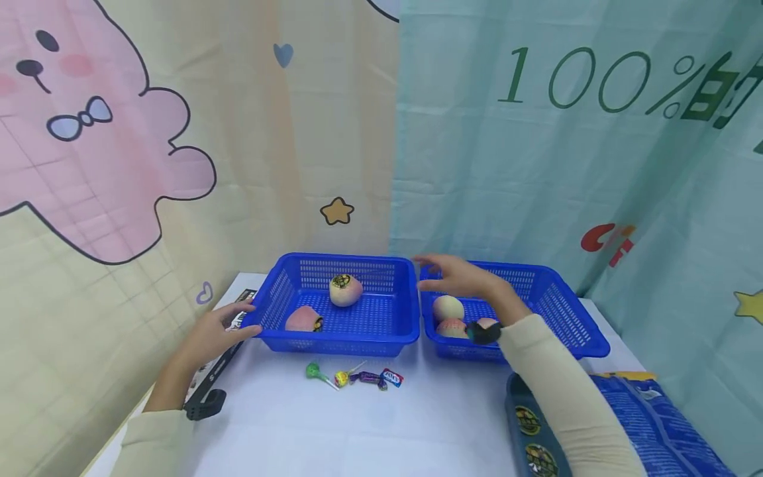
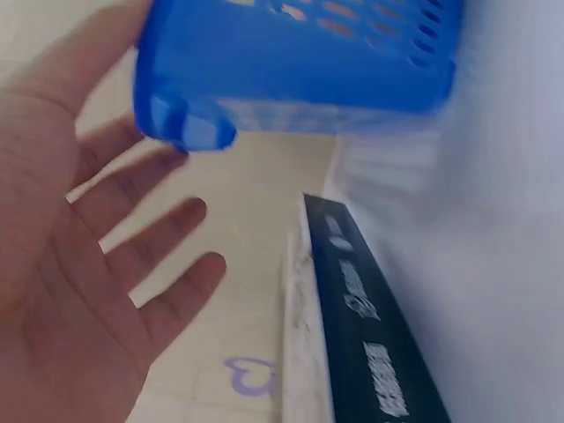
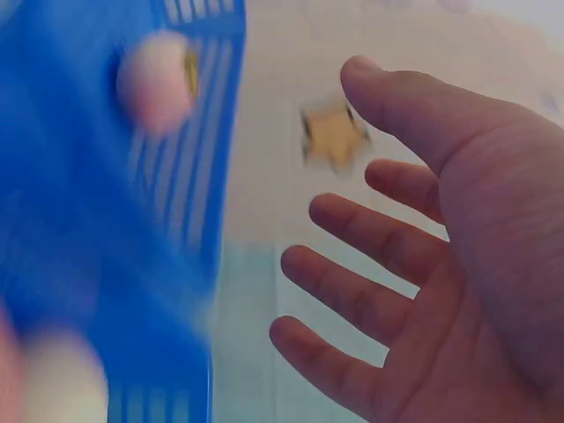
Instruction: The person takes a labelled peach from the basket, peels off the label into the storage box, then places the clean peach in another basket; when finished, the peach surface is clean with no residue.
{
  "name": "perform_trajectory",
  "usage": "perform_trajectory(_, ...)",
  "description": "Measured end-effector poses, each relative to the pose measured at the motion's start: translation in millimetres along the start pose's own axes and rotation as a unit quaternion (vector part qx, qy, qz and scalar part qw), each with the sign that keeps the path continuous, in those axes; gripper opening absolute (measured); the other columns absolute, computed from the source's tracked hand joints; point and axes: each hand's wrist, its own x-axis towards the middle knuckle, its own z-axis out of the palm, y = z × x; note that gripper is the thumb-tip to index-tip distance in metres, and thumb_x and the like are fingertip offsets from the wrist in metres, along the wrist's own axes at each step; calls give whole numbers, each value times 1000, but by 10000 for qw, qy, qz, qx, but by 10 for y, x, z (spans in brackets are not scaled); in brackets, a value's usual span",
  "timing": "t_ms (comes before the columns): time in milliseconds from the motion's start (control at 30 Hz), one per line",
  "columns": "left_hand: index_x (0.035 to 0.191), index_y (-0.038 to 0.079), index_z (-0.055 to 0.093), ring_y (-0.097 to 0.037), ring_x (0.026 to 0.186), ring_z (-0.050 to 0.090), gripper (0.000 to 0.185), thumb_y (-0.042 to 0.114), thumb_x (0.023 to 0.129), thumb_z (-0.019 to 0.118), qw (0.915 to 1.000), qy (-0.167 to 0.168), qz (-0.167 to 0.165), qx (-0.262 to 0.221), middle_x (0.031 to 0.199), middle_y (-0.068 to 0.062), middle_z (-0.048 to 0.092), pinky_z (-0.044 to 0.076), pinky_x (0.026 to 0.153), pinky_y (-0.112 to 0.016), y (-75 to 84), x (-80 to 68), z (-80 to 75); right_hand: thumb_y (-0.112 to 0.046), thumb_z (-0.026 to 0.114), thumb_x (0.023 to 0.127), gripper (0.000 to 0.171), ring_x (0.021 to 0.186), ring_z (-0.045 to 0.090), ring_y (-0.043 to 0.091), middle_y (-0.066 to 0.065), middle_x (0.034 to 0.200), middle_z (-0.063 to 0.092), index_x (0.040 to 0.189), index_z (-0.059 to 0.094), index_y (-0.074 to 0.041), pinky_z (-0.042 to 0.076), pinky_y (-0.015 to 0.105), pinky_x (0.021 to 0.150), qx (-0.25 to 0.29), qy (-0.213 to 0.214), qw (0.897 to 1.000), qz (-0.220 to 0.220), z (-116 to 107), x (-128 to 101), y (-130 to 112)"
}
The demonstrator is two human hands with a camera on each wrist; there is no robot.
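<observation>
My left hand (image 1: 211,334) is at the left rim of the left blue basket (image 1: 352,346). Its thumb and fingers are spread around that corner; the left wrist view has the fingers loose, though contact is hard to judge. Inside the basket are a peach with a round sticker (image 1: 347,291) and another peach lying tilted (image 1: 303,319). Over the inner edge of the right blue basket (image 1: 575,324), my right hand (image 1: 456,275) hovers with parted fingers and nothing in them. Below it, several peaches (image 1: 448,309) sit in that basket, partly behind the wrist.
In front of the left basket lie a green lollipop (image 1: 313,371), a yellow lollipop (image 1: 342,378), a purple wrapped candy (image 1: 368,377) and a small packet (image 1: 393,377). A dark tray (image 1: 518,391) and a blue bag (image 1: 650,417) are at right; a black-edged box (image 1: 217,368) stands left.
</observation>
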Motion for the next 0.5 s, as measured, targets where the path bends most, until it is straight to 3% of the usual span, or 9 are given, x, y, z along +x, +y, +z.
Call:
perform_trajectory(100, 136, -2, 59, -52, 140, 33, 58, 32, 93, 76, 9996, 76, -9, -288, 153, -22, 42, 34, 107, -61, -107, -47, 6, -33, 64, 102, 66, 138, 45, 34, 14, 151, 47, 158, 35, -14, 42, 52, 108, -217, -486, 9985, -81, 186, 536, -337)
perform_trajectory(267, 135, -5, 59, -49, 143, 30, 56, 27, 93, 77, 9984, 128, 105, -541, 155, -20, 40, 30, 109, -53, -174, -23, 1, -32, 66, 100, 63, 138, 45, 30, 12, 150, 49, 157, 39, -21, 39, 50, 111, -396, -848, 9956, -82, 536, 1219, -725)
perform_trajectory(367, 133, -5, 62, -49, 142, 31, 55, 28, 92, 78, 9987, 140, 127, -471, 154, -20, 42, 32, 108, -51, -167, -8, 12, -32, 67, 100, 60, 140, 43, 27, 6, 151, 49, 155, 43, -29, 37, 50, 113, -514, -1115, 9923, -143, 830, 1450, -895)
perform_trajectory(500, 130, -5, 64, -51, 141, 32, 54, 30, 91, 79, 9991, 115, 76, -404, 153, -22, 43, 34, 106, -56, -159, -45, 52, -29, 63, 102, 50, 144, 37, 22, -4, 154, 46, 150, 50, -39, 30, 50, 116, -1009, -1584, 9821, -167, 1227, 1586, -1054)
